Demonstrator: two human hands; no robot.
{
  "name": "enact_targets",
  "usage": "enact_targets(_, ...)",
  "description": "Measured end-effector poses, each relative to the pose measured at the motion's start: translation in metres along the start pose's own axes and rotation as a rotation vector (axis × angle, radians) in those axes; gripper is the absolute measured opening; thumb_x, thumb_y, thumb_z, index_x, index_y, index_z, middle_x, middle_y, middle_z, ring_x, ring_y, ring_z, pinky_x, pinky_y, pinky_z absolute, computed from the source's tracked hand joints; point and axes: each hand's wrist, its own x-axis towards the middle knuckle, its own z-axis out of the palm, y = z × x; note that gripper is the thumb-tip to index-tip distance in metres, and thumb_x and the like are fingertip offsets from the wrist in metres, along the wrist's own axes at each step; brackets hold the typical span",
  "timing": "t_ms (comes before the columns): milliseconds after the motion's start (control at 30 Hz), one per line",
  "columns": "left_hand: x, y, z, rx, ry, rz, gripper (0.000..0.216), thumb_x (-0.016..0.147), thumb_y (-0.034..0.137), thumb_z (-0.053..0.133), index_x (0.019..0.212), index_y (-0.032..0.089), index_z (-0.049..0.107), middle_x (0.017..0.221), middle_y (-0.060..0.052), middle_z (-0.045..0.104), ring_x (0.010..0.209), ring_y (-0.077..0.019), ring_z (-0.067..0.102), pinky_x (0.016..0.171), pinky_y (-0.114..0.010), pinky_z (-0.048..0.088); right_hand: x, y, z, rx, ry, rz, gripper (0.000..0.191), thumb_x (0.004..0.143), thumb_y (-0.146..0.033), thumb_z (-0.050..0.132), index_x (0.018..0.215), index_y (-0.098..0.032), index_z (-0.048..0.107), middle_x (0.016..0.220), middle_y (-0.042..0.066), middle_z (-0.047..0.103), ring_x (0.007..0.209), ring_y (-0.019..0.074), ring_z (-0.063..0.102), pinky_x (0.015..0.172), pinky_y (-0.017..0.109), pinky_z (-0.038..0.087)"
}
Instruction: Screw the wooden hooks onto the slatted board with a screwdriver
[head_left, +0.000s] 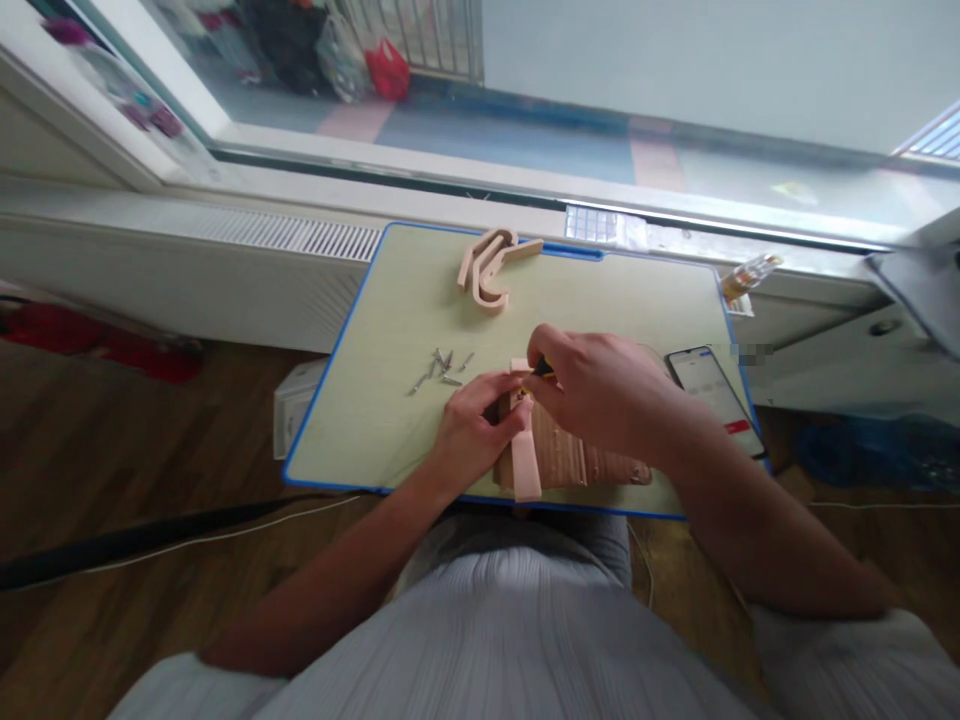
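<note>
My right hand (581,375) is closed round the black-and-yellow handle of what looks like a screwdriver (544,370), mostly hidden by the fingers. My left hand (476,420) pinches at a pale wooden strip (526,470) beside the tool's tip. Whether a screw sits between those fingertips cannot be made out. Beneath the strip lies a brown ridged block (559,450) near the table's front edge. Several loose metal screws (442,370) are scattered left of my hands.
Curved wooden pieces (491,270) rest at the back of the blue-edged table (360,420). A phone (712,395) lies on the right, close to my right forearm. A bottle (750,275) stands by the far right corner. Behind the table are a radiator and a window.
</note>
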Motion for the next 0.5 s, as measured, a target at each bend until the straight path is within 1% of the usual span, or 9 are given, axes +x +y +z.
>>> enact_targets(133, 0.014, -0.002, 0.002, 0.021, -0.021, 0.026, 0.03, 0.101, 0.026, 0.073, 0.13, 0.02, 0.08, 0.135, -0.009, 0.084, 0.129, -0.0251, 0.079, 0.122, -0.042, 0.059, 0.011, 0.004, -0.001, 0.043, -0.005, -0.033, 0.024, 0.11, -0.027, 0.051, 0.123, -0.017, 0.068, 0.111, 0.014, 0.084, 0.087, 0.0239, 0.074, 0.067, 0.036, 0.03)
enact_targets(233, 0.02, -0.002, 0.0, 0.017, -0.042, 0.051, 0.029, 0.102, 0.027, 0.073, 0.129, 0.019, 0.08, 0.134, -0.01, 0.084, 0.128, -0.025, 0.079, 0.121, -0.041, 0.06, 0.015, 0.006, -0.002, 0.025, -0.044, -0.055, 0.025, 0.108, -0.024, 0.053, 0.125, -0.016, 0.068, 0.108, 0.014, 0.084, 0.085, 0.0243, 0.074, 0.066, 0.036, 0.031)
enact_targets(333, 0.021, -0.002, -0.001, 0.018, -0.036, 0.063, 0.028, 0.104, 0.03, 0.072, 0.128, 0.018, 0.08, 0.132, -0.01, 0.084, 0.125, -0.0247, 0.079, 0.118, -0.041, 0.061, 0.019, 0.007, 0.0, -0.028, -0.033, -0.011, 0.026, 0.11, -0.033, 0.055, 0.122, -0.015, 0.07, 0.1, 0.015, 0.083, 0.081, 0.0264, 0.074, 0.064, 0.037, 0.03)
enact_targets(500, 0.019, -0.003, -0.001, 0.006, -0.046, 0.072, 0.025, 0.104, 0.028, 0.072, 0.126, 0.021, 0.079, 0.129, -0.008, 0.084, 0.122, -0.024, 0.079, 0.116, -0.041, 0.061, 0.024, 0.004, 0.005, -0.073, 0.021, 0.052, 0.036, 0.113, -0.045, 0.054, 0.116, -0.015, 0.072, 0.091, 0.018, 0.083, 0.074, 0.0273, 0.072, 0.063, 0.038, 0.028)
